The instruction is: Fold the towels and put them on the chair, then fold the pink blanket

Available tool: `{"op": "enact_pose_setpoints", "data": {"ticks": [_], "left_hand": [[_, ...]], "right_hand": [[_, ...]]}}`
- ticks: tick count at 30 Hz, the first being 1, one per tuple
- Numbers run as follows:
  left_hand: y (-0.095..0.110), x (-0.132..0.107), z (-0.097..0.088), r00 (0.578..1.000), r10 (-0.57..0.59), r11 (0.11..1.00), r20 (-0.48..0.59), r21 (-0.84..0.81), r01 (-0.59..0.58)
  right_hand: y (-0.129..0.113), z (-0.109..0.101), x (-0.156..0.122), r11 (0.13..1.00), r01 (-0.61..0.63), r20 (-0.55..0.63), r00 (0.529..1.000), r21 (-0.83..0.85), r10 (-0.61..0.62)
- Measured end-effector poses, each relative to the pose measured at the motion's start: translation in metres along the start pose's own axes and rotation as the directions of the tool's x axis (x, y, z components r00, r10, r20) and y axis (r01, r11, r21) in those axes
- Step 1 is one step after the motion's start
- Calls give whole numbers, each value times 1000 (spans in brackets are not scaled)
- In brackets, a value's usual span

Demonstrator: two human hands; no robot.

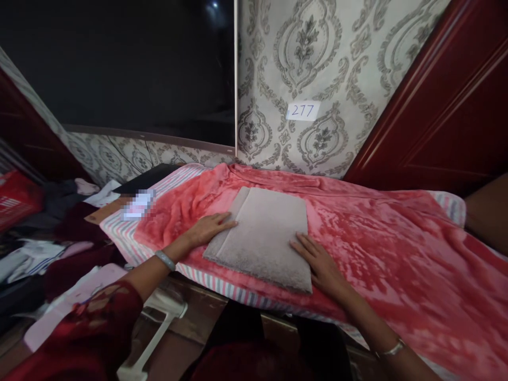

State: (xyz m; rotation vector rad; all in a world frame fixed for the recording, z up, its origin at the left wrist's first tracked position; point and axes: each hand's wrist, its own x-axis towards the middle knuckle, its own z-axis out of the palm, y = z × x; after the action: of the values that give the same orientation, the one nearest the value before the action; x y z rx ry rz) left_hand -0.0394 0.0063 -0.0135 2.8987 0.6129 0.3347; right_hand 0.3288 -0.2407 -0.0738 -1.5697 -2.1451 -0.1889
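A grey plush cloth (pixel 270 233), roughly rectangular with a fold line along its left side, lies flat on a pink-red fleece blanket (pixel 369 238). My left hand (pixel 208 228) rests with outstretched fingers on the cloth's left edge. On the opposite side, my right hand (pixel 317 259) lies over the right edge, its fingers extended on the plush. Neither hand grips anything. Whether the cloth is one layer or several cannot be made out.
Under the blanket is a striped sheet (pixel 238 292) along the front edge. A large dark television (pixel 130 69) stands behind at left. A paper marked 277 (pixel 303 110) is on the patterned wall. Piled clothes (pixel 32 259) and a white stool (pixel 156 328) are at lower left.
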Motion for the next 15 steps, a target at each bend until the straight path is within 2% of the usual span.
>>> {"op": "enact_pose_setpoints", "data": {"ticks": [5,11,15], "left_hand": [[-4,7,2,1000,-6,1000,13,-14,6],[1,8,6,1000,11,990,-6,-137,-12],[6,12,11,996,-18,982,-92,-189,1]], "right_hand": [[3,3,-1,999,28,-6,1000,-25,-28],[11,11,-2,999,18,-31,999,-40,-19],[11,12,3,999,-11,-40,999,45,13]]}}
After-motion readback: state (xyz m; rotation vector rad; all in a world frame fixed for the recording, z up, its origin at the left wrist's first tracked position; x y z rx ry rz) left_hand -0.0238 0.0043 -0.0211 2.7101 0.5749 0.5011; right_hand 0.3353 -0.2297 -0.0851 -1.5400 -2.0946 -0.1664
